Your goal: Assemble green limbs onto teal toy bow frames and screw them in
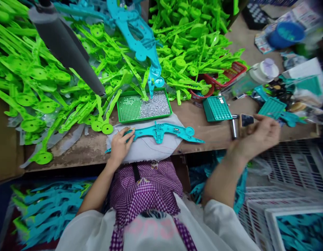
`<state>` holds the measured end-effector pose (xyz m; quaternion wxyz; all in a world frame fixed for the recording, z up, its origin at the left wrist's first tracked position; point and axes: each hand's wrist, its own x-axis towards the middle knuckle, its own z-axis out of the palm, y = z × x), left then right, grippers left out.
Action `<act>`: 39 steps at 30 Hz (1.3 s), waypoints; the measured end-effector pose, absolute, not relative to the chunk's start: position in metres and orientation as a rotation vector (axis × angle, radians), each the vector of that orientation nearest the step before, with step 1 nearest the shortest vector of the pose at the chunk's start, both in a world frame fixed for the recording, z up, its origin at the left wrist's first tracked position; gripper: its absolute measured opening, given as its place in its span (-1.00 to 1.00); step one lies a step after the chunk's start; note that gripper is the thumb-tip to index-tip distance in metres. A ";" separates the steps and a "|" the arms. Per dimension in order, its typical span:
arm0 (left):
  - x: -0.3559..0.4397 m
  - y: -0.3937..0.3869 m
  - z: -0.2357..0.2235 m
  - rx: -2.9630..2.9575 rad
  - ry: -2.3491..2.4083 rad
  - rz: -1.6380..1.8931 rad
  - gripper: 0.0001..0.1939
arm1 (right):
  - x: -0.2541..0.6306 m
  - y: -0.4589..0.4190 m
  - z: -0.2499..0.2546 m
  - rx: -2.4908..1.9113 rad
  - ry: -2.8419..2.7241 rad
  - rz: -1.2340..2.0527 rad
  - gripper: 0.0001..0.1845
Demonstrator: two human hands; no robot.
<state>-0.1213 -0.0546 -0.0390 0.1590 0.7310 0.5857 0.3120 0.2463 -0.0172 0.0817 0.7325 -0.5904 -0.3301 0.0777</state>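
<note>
A long turquoise plastic part point(158, 131) lies across a pale cloth point(151, 150) at the table's front edge. My left hand point(122, 142) grips its left end, thumb and fingers bent over it. Out to the right, above the table edge, is my right hand point(267, 131), somewhat blurred, its fingers curled in; what they hold, if anything, I cannot make out. A small dark-faced block with a tan edge point(246, 120) and a teal ridged tray point(272, 107) are close to it. Just behind the part sits a green tray point(128, 111) with small silvery pieces.
Lime-green plastic parts point(38, 73) heap over the back and left. A grey hanging tool point(69, 52) reaches down at left. Toward the right are a teal tray point(217, 108), a red basket point(233, 73), a bottle point(263, 73) and a blue bucket point(285, 35). White crates point(271, 202) stand below.
</note>
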 end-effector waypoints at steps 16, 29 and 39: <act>-0.120 -0.063 0.012 2.515 1.505 1.120 -0.82 | 0.252 -0.085 0.065 -1.997 -1.532 0.228 -0.54; -0.166 -0.137 0.062 2.301 1.406 0.985 -0.73 | 0.123 -0.081 0.056 -1.024 -2.141 1.315 -0.67; -0.083 -0.051 0.113 2.020 1.172 1.155 -0.89 | 0.175 -0.070 0.092 -1.149 -2.105 0.972 -0.17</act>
